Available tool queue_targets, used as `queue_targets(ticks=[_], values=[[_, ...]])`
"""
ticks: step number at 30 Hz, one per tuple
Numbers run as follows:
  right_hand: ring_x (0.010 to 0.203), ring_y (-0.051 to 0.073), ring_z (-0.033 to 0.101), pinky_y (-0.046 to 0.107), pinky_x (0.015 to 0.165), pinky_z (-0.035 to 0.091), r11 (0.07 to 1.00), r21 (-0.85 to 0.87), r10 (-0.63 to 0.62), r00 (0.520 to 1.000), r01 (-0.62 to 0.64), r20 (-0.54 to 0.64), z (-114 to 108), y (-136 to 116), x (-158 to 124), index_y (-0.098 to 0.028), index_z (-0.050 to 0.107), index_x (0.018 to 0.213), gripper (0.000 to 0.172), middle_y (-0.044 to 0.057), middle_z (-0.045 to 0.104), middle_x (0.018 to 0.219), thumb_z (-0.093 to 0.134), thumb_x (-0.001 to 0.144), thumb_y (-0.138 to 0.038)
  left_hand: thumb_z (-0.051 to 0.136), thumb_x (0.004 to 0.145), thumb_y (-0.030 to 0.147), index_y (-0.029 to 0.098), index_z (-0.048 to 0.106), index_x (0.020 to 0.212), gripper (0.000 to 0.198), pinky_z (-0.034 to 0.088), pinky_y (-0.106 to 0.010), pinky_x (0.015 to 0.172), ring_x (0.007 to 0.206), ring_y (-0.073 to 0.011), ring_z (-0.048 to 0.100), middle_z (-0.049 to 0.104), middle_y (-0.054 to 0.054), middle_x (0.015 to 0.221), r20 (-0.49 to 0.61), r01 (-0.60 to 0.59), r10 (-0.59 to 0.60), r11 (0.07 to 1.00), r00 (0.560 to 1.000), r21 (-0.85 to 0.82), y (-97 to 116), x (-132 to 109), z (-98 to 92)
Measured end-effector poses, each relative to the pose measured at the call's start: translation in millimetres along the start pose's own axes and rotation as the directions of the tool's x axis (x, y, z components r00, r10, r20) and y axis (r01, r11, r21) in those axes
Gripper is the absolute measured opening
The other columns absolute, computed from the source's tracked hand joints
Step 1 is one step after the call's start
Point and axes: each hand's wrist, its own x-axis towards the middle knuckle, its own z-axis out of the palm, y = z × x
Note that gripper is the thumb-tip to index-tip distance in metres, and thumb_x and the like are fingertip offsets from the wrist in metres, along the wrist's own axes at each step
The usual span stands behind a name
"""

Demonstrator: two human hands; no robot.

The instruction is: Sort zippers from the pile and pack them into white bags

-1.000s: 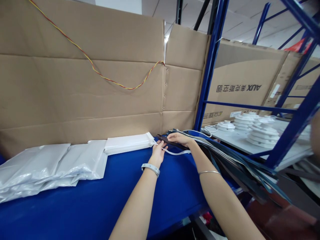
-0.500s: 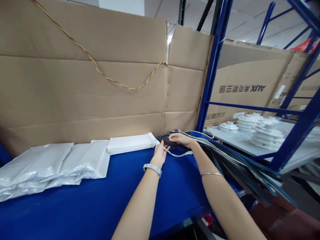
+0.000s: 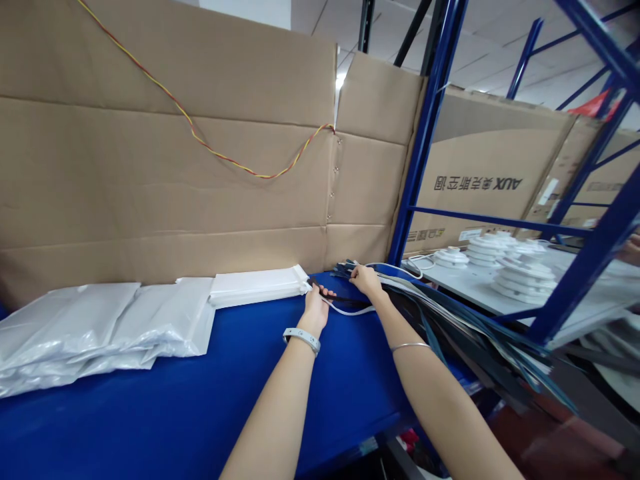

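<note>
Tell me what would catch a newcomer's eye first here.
The bright blue bench top grabs attention first, with white plastic packets piled on its left. At its far edge, the left hand pinches a dark strip while the right hand rests on a fanned bundle of long dark strips. Behind, a twisted red-and-yellow wire crosses a cardboard wall, and stacks of white round parts sit in a blue steel rack.

The left hand (image 3: 316,312) and right hand (image 3: 367,281) rest on straps (image 3: 345,301) on the bench (image 3: 150,393), with wrapped packs (image 3: 110,333) to their left.
</note>
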Motion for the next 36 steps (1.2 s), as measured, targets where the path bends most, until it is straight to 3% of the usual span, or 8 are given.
queue_targets(ticks=[3,7,12,16,21,26,32,36], values=[[0.092,0.026,0.058,0.032,0.079,0.040,0.998,-0.063,0.002,0.999,-0.005,-0.047,11,1,0,-0.016,0.065,0.075,0.014,0.011,0.066,0.088,0.069,0.061,-0.016,0.051,0.087,0.038,0.019,0.041,0.068,0.030,0.045,-0.026,0.057,0.043,-0.0074,0.038,0.035,0.007,0.051,-0.024,-0.032,0.032,0.999,0.999,0.007,0,-2,0.1],[0.091,0.024,0.059,0.031,0.079,0.040,0.997,-0.071,0.007,0.996,-0.013,-0.085,16,2,0,-0.017,0.066,0.069,0.006,0.011,0.066,0.086,0.061,0.067,-0.015,0.070,0.075,0.027,0.017,0.042,0.070,0.030,0.038,-0.021,0.051,0.042,-0.0046,0.034,0.036,0.008,0.053,-0.011,-0.026,0.026,0.999,1.000,0.032,1,-6,0.0],[0.082,0.023,0.062,0.029,0.076,0.042,0.999,0.028,0.025,0.995,-0.023,-0.095,8,4,5,-0.017,0.070,0.072,0.014,0.010,0.069,0.078,0.057,0.071,-0.021,0.052,0.088,0.035,0.015,0.050,0.072,0.026,0.035,-0.022,0.047,0.038,-0.0050,0.028,0.027,0.009,0.048,0.052,0.014,-0.016,1.000,0.999,0.024,4,-8,-1.6],[0.084,0.023,0.061,0.029,0.077,0.043,0.987,0.161,0.006,0.998,0.004,-0.065,-3,4,6,-0.017,0.070,0.075,0.018,0.009,0.070,0.082,0.057,0.070,-0.029,0.047,0.090,0.036,0.014,0.054,0.076,0.027,0.040,-0.024,0.051,0.040,-0.0062,0.033,0.029,0.008,0.047,0.067,0.027,-0.028,0.999,0.997,0.017,5,-8,-2.8],[0.085,0.021,0.062,0.027,0.074,0.046,0.922,0.381,-0.116,0.988,0.069,0.102,-16,-7,-1,-0.016,0.067,0.087,0.027,0.007,0.069,0.089,0.053,0.075,-0.035,0.050,0.089,0.029,0.012,0.056,0.079,0.020,0.040,-0.024,0.052,0.045,-0.0085,0.044,0.039,0.004,0.050,0.065,0.035,-0.037,0.999,0.997,0.029,4,-7,-4.0],[0.080,0.018,0.063,0.024,0.070,0.047,0.840,0.536,-0.284,0.911,0.085,0.300,-26,-26,-10,-0.015,0.065,0.089,0.030,0.007,0.068,0.083,0.057,0.074,-0.040,0.058,0.085,0.031,0.011,0.058,0.084,0.020,0.036,-0.022,0.049,0.054,-0.0101,0.053,0.055,-0.003,0.064,0.062,0.018,-0.022,0.998,0.998,0.056,4,-6,-3.9],[0.071,0.016,0.061,0.023,0.063,0.046,0.844,0.532,-0.316,0.867,0.072,0.384,-18,-37,-15,-0.014,0.067,0.085,0.030,0.007,0.068,0.082,0.058,0.074,-0.041,0.072,0.073,0.025,0.015,0.056,0.088,0.024,0.034,-0.019,0.047,0.055,-0.0087,0.053,0.061,-0.003,0.075,0.074,-0.032,0.029,0.998,0.997,0.052,5,-8,-1.9],[0.065,0.015,0.060,0.023,0.057,0.045,0.890,0.444,-0.300,0.868,0.105,0.396,-17,-36,-13,-0.014,0.070,0.081,0.028,0.006,0.068,0.073,0.063,0.069,-0.039,0.064,0.080,0.026,0.015,0.055,0.082,0.015,0.033,-0.019,0.046,0.051,-0.0077,0.051,0.061,-0.002,0.071,0.062,-0.055,0.053,0.998,0.997,0.032,6,-8,-2.4]])
